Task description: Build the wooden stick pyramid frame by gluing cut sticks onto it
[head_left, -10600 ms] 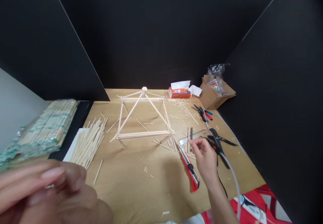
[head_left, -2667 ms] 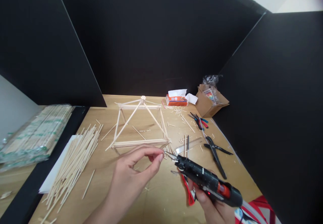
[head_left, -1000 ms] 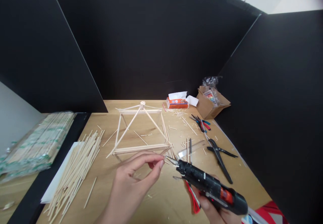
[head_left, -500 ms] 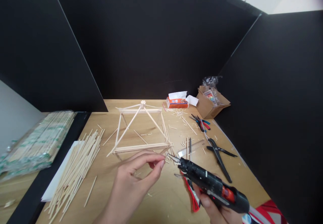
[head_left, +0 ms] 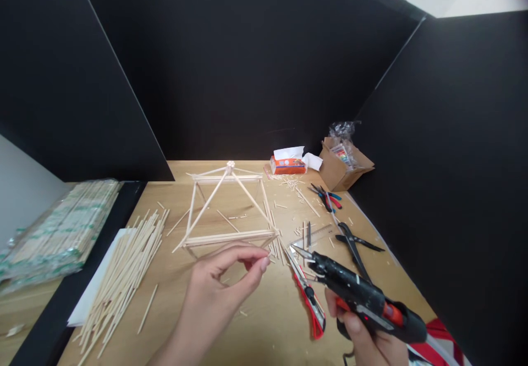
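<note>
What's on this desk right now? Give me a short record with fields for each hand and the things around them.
Left hand: fingers pinched together beside the near corner of the stick frame; anything held is too small to tell
Right hand: grips a black hot glue gun, nozzle pointing toward the left hand
Under the gun: red utility knife lying on the wooden table
Left side: loose wooden sticks, wrapped stick packs
Right side: black scissors, clear ruler, small pliers
Back: tissue pack, cardboard box
</note>
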The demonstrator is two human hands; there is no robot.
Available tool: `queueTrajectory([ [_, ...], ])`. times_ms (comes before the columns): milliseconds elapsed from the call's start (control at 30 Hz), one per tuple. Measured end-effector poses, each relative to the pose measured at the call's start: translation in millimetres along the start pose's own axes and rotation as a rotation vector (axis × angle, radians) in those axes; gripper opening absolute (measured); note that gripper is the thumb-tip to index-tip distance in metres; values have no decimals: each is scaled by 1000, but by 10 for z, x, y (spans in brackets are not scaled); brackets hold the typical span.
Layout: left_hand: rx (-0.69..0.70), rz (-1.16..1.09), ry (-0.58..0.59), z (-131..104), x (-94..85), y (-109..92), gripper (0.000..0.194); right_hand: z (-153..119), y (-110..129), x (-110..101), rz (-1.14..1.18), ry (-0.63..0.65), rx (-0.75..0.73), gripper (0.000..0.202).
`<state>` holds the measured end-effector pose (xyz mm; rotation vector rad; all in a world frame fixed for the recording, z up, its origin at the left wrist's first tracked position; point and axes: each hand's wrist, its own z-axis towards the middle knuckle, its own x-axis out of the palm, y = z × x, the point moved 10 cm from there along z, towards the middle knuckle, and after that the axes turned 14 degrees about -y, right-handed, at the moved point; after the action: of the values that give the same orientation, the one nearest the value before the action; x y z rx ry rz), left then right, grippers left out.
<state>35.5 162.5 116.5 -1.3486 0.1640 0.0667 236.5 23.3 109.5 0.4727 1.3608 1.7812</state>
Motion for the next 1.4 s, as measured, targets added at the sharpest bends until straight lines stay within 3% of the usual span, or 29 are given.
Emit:
queueTrajectory([
  [300,-27,16,-3,-14,54,-4,6,-60,64,48,-93,124,-172,24],
  [633,-34,-5,-17,-6,22,-9,7,-106,16,147,-84,121,-153,22],
  [1400,-5,-35,-13,-5,18,9,9,-68,59,131,-62,62,-124,27],
])
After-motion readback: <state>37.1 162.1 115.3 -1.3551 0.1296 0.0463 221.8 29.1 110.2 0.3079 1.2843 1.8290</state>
